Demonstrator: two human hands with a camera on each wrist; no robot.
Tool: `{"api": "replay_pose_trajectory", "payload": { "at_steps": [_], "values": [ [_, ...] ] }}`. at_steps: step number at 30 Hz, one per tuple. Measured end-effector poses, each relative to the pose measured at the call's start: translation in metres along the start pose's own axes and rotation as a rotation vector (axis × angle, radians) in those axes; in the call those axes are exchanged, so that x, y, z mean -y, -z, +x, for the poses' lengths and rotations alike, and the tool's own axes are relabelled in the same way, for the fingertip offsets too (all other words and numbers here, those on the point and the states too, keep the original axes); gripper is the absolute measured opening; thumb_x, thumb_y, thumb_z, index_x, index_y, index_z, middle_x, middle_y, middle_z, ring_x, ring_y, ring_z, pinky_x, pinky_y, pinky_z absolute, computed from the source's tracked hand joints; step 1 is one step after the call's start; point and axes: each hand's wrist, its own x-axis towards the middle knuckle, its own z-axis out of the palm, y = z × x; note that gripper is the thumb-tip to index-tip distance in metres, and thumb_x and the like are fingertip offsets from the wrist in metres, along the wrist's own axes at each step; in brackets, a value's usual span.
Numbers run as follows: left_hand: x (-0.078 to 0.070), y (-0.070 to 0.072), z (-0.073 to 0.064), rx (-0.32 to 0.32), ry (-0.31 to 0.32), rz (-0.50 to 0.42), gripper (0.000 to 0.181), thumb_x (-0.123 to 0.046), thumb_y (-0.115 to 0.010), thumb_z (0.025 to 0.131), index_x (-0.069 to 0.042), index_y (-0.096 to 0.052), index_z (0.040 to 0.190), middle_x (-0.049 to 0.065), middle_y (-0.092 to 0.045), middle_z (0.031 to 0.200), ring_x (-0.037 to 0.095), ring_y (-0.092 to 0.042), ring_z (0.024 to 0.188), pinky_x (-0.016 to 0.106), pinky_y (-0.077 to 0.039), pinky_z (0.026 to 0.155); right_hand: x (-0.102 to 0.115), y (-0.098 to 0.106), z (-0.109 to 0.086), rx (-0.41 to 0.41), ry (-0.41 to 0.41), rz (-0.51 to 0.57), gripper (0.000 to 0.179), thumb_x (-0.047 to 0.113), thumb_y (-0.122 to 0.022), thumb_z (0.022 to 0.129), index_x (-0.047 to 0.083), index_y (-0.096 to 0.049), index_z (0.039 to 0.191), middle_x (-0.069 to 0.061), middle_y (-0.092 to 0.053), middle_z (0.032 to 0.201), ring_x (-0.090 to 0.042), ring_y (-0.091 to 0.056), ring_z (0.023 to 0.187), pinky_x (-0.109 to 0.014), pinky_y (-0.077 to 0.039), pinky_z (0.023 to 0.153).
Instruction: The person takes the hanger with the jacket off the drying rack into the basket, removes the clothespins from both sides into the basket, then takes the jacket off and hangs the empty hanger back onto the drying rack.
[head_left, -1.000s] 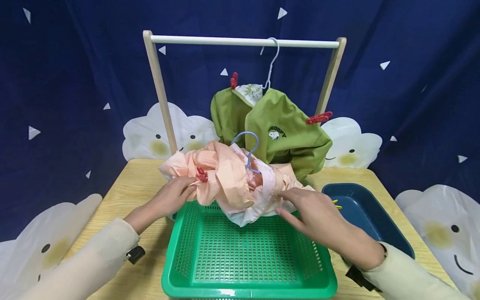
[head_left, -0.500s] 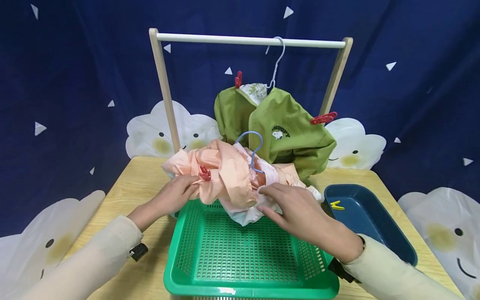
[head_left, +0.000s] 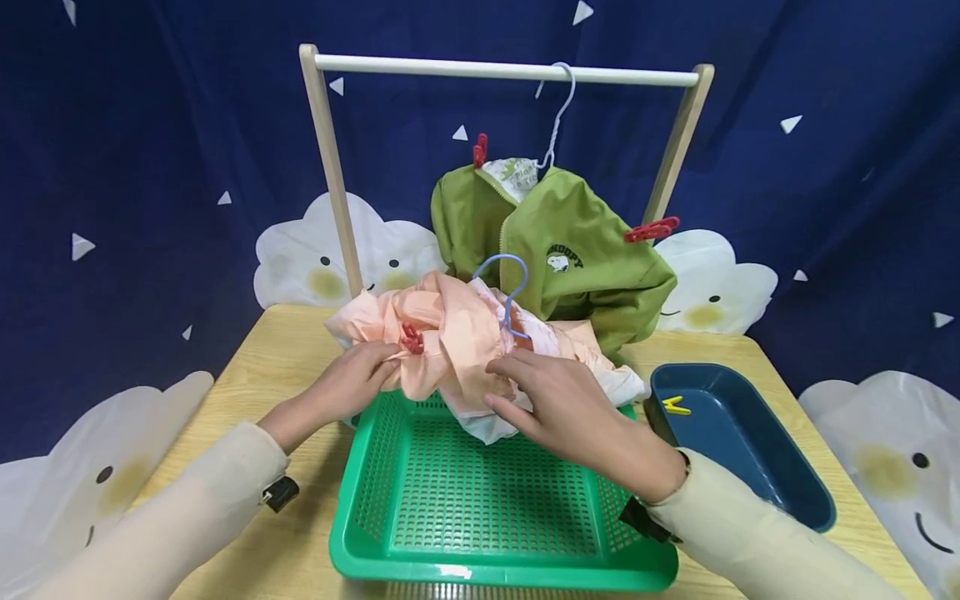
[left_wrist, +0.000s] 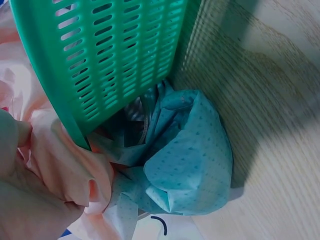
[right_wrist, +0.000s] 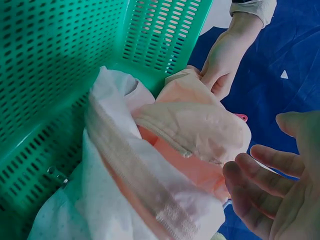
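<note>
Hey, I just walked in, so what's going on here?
Someone's left grip pinches a peach jacket beside a red clothespin, while the right grip is open, its fingers close to the fabric. The jacket sits bunched over the far end of a green basket, a blue hanger poking out. It isn't on the rack yet; a green jacket hangs there.

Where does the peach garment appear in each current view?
Head: the peach garment is bunched at the centre, at the far side of the green basket.
Left wrist: down the left side, partly hidden by a hand.
Right wrist: around the centre, reaching towards the bottom.
Shared landmark: the green basket.
</note>
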Motion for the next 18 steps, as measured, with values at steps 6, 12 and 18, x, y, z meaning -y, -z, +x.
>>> {"api": "replay_pose_trajectory", "payload": {
  "at_steps": [6, 12, 18],
  "values": [
    [0.000, -0.001, 0.001, 0.008, -0.003, 0.001, 0.026, -0.012, -0.053, 0.104, -0.016, -0.060, 0.079, -0.001, -0.054, 0.073, 0.014, -0.050, 0.072, 0.032, -0.042, 0.068, 0.004, -0.006, 0.012, -0.011, 0.010, 0.025, 0.025, 0.033, -0.068, 0.095, 0.016, -0.070, 0.113, 0.004, -0.073, 0.103, -0.009, -0.063, 0.075, -0.032, -0.050, 0.060],
    [0.000, -0.001, 0.001, 0.012, 0.008, 0.004, 0.028, -0.012, -0.053, 0.104, -0.016, -0.058, 0.077, -0.001, -0.053, 0.072, 0.014, -0.049, 0.071, 0.032, -0.042, 0.068, 0.009, -0.009, 0.025, -0.025, 0.033, 0.039, 0.023, 0.032, -0.065, 0.097, 0.016, -0.070, 0.114, 0.004, -0.073, 0.103, -0.009, -0.062, 0.076, -0.032, -0.050, 0.060],
    [0.001, 0.000, 0.001, 0.011, 0.024, 0.006, 0.022, -0.012, -0.053, 0.104, -0.014, -0.065, 0.086, 0.000, -0.056, 0.075, 0.015, -0.050, 0.072, 0.033, -0.042, 0.069, 0.017, -0.010, 0.040, 0.001, 0.017, 0.067, 0.027, 0.034, -0.066, 0.098, 0.017, -0.070, 0.118, 0.005, -0.074, 0.107, -0.009, -0.065, 0.084, -0.033, -0.052, 0.065]
  ]
}}
